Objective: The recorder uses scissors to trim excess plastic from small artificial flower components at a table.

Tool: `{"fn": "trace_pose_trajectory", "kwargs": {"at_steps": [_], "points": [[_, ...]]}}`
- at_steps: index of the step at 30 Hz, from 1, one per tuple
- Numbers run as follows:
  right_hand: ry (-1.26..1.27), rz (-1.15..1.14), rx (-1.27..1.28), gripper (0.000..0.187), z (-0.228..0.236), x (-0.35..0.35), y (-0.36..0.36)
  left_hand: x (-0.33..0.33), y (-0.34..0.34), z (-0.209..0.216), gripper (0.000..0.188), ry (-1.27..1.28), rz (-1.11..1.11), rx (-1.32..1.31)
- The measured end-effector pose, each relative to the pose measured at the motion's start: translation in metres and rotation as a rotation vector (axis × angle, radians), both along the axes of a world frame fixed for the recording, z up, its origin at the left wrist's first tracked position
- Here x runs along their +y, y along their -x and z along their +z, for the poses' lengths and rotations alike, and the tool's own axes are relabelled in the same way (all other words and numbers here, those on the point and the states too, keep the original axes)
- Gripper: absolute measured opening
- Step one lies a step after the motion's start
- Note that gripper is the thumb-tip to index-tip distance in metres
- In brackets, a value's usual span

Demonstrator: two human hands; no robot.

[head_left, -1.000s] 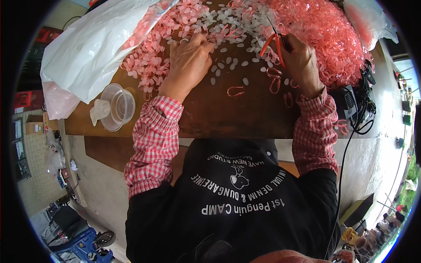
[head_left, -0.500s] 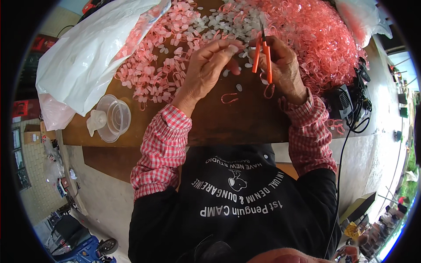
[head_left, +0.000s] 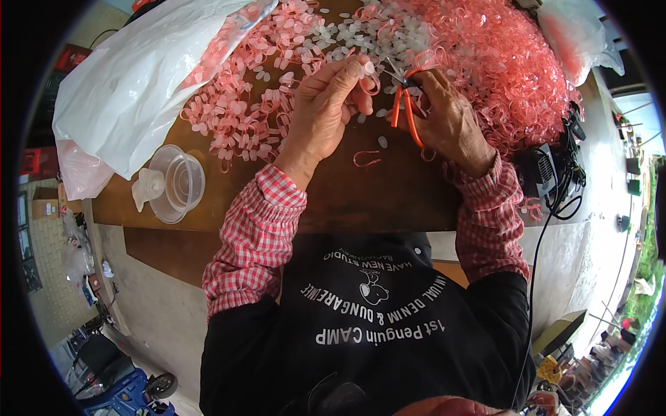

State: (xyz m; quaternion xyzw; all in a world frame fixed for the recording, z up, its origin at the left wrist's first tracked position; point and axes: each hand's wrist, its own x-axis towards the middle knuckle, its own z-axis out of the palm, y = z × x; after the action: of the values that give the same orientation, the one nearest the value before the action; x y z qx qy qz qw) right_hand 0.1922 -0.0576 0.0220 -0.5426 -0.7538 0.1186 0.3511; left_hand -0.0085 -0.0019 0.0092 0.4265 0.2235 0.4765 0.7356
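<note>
My left hand pinches a thin pink plastic loop that carries a whitish oval disc at the fingertips. In my right hand is a pair of orange-handled nippers. Their handles are spread, and the metal tips point up and left toward the pinched piece, seemingly just apart from it. Below the hands, a single pink loop and a loose oval disc lie on the brown table.
A large heap of pink loops covers the back right. Pink pieces with ovals spread at left, with whitish discs between. A white plastic bag, a clear tub and a black cable lie around.
The nippers have swung from upright to leaning left, toward my left hand, and their handles now show wider apart. My left hand has turned, so the pink loop shows at its fingertips.
</note>
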Motion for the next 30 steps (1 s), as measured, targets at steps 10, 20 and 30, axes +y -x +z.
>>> {"fn": "trace_pose_trajectory", "kwargs": {"at_steps": [10,20,30], "points": [[-0.001,0.035,-0.019,0.046,0.007,-0.006,0.012,-0.005,-0.004,-0.001,0.026,0.013,0.031,0.009],[0.047,0.016,-0.122,0.045,0.009,-0.008,0.009,-0.007,-0.005,0.000,0.028,0.012,0.042,0.058],[-0.045,0.010,-0.097,0.048,0.009,-0.008,0.012,-0.006,-0.003,0.002,0.028,-0.097,0.080,0.135]]}}
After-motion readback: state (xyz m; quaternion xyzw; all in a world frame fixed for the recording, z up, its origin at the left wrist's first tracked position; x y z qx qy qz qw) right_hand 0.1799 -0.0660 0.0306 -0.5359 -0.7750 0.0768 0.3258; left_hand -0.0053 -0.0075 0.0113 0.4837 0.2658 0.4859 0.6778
